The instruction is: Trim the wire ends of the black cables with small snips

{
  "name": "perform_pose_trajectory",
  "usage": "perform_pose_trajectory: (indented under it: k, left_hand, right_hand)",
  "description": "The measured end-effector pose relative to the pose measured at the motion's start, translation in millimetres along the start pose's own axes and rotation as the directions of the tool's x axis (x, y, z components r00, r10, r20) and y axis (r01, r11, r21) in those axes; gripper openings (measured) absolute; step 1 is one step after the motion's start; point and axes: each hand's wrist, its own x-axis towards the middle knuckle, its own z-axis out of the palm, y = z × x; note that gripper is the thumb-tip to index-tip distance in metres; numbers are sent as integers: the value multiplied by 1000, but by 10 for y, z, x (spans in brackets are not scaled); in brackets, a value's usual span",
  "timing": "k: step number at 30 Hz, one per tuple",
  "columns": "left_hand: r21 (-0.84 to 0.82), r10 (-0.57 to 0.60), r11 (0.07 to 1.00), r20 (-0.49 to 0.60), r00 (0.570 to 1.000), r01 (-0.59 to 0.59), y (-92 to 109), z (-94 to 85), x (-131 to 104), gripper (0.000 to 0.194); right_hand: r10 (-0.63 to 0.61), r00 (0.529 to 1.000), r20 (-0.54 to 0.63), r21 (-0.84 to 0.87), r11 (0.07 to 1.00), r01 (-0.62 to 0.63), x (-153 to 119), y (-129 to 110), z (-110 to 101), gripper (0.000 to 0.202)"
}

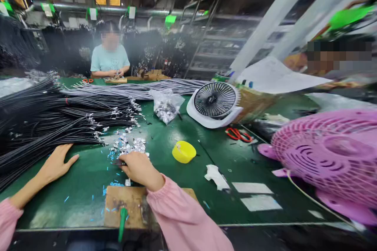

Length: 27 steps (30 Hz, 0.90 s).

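Note:
My left hand (59, 164) lies at the near edge of a bundle of black cables (67, 125), thumb spread and fingertips against the lowest cables. It is open and grips nothing visible. Beside a pile of small silvery metal pieces (134, 146), my right hand (140, 169) is closed with fingers pinched. A thin dark tool (118, 162) pokes out from its fingertips; its exact kind is unclear. Small blue bits (112, 155) are scattered around the pile. Nearer me is a wooden board (113, 200) with a green-handled item (122, 221), partly covered by my right sleeve.
A yellow cup (184, 152) sits right of my right hand. Beyond are a plastic bag of metal parts (166, 108), a white fan (216, 102) and red-handled scissors (238, 135). A pink fan (330, 157) takes up the right side. A person (109, 60) sits across the table.

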Motion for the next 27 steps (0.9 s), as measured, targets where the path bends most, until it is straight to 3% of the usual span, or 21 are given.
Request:
perform_pose_trajectory:
  k: [3,6,13,19,27]
  left_hand:
    - [-22,29,999,7,1000,-29,55,28,386,41]
    - [-30,28,999,3,1000,-27,73,46,629,39]
    - [5,70,998,30,997,-70,190,124,739,40]
    - [-2,157,988,101,982,-157,329,89,867,40]
    - [8,159,987,164,974,-162,652,193,1187,40]
  right_hand:
    - [15,1000,0,5,1000,-15,-11,29,-24,30]
    - [16,1000,4,14,1000,-16,-18,37,-38,30]
    - [-26,1000,-11,44,999,26,-44,-9,-63,29]
    - [-20,999,-43,40,999,22,-42,32,-63,27]
    - [34,998,-61,59,998,-30,-74,112,-96,24]
